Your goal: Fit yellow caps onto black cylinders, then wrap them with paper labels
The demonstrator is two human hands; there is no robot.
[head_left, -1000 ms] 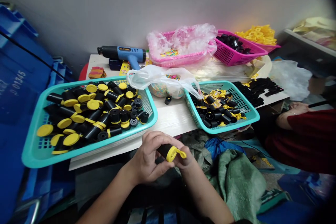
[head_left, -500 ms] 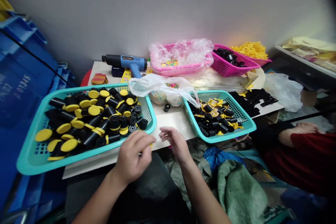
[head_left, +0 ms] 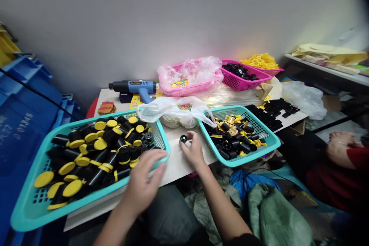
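My left hand hovers at the near right corner of the left teal basket. Its fingers are stretched out and nothing shows in them. That basket is piled with black tubes with yellow caps. My right hand reaches onto the white table between the two teal baskets. Its fingertips curl onto a small black cap that lies there.
The right teal basket holds black parts and yellow packets. A clear bag of coloured beads, a blue heat gun and two pink baskets stand behind. Blue crates stand at the left. Another person's arm is at the right.
Both hands held a black tube with a yellow cap, then parted. The left hand went to the left basket and opened. The right hand reached forward to the small black cap.
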